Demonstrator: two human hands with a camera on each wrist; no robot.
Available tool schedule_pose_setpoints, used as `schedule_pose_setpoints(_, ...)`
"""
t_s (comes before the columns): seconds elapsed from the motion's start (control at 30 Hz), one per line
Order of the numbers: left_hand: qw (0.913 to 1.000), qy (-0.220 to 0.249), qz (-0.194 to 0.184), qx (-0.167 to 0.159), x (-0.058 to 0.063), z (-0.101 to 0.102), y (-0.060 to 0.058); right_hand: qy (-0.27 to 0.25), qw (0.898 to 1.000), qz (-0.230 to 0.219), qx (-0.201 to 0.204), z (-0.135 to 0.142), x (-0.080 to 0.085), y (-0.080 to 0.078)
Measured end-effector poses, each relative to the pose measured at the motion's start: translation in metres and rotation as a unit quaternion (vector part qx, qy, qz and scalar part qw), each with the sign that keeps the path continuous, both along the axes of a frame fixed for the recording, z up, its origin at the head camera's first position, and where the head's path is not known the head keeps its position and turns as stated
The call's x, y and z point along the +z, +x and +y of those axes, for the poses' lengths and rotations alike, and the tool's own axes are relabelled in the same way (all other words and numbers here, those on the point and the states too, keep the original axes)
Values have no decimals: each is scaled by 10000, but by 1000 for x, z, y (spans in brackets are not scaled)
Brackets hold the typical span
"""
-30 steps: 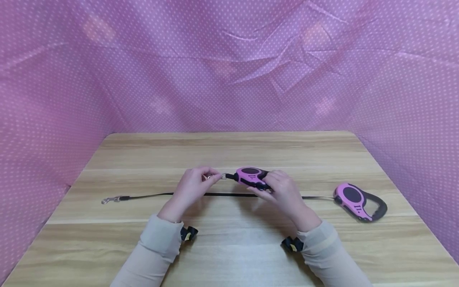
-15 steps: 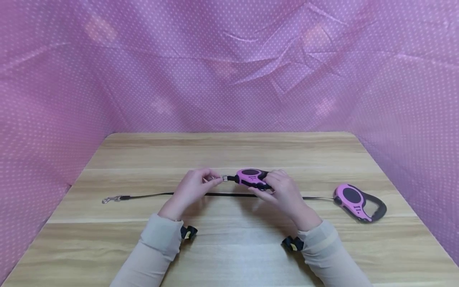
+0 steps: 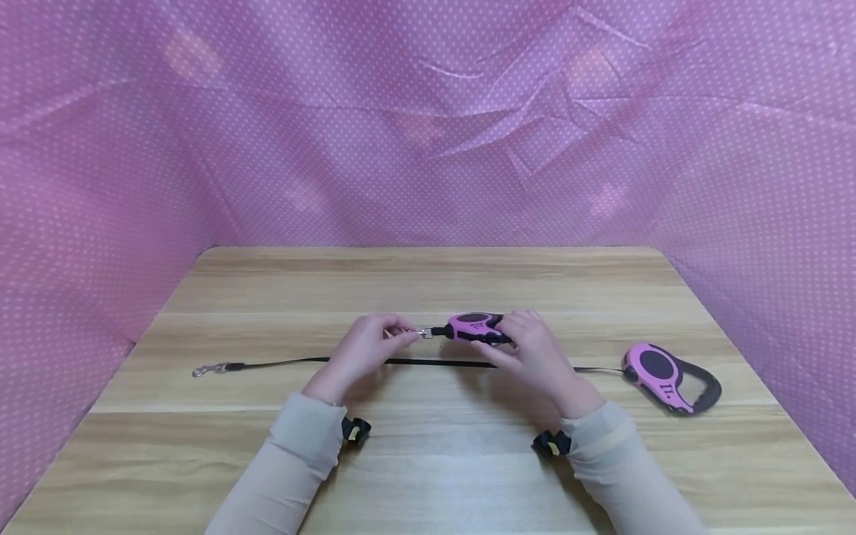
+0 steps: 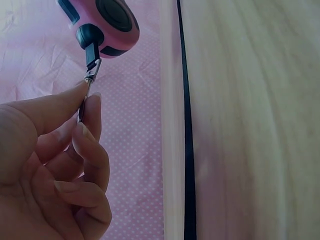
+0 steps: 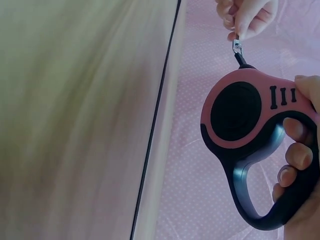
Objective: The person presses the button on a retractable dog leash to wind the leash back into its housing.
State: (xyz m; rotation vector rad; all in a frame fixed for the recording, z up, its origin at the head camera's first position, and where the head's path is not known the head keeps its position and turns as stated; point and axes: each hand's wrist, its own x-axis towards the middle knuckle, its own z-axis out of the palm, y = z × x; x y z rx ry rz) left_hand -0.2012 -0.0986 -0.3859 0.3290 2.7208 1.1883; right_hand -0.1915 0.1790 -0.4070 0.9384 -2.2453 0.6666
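Observation:
Over the middle of the table, my right hand [image 3: 538, 357] holds a pink-and-black retractable dog leash [image 3: 471, 325]. In the right wrist view, its fingers curl through the loop of the black handle [image 5: 295, 200]. The small metal clip [image 3: 424, 334] at the leash's end is pinched between thumb and fingers of my left hand [image 3: 361, 349]. Only a short black strap end [image 4: 92, 54] shows between clip and casing. Part of the clip is hidden behind the left fingertips.
A second pink-and-black retractable leash [image 3: 658, 369] lies on the table [image 3: 428, 475] at right. Its black strap [image 3: 435, 362] runs leftward beneath both hands to a metal clip [image 3: 210, 369]. Pink dotted cloth [image 3: 428, 148] surrounds the table's back and sides.
Both hands and the held leash have shifted slightly right. More of the metal clip shows beyond the left fingertips than before. The leash on the table stays put.

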Motion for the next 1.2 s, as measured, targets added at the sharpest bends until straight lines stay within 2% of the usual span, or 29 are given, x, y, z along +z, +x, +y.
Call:
schedule_pose_setpoints(0.17,9999,-93,63,20,-1,1,-6,219,9995,-211,-3,1,3,-9)
schedule_pose_setpoints(0.37,9988,-406,246,-103,1,2,-17,871,9899,-1100,-197,5,4,-16)
schedule_pose_setpoints(0.47,9978,-608,257,-72,1,2,-23,1149,9840,-1350,-160,6,4,-20)
schedule_pose_setpoints(0.6,9979,-616,182,40,-2,-1,-31,1336,9820,-1334,-17,5,3,-27)
schedule_pose_setpoints(0.8,9994,-276,-55,189,-6,-2,-40,1472,9824,-1146,89,3,1,-37)
schedule_pose_setpoints(1.0,9984,31,-368,435,-9,-2,-46,1642,9796,-1154,50,4,-1,-45)
schedule_pose_setpoints(1.2,9973,174,-464,551,-12,-1,-52,1704,9768,-1295,-34,5,-1,-50)
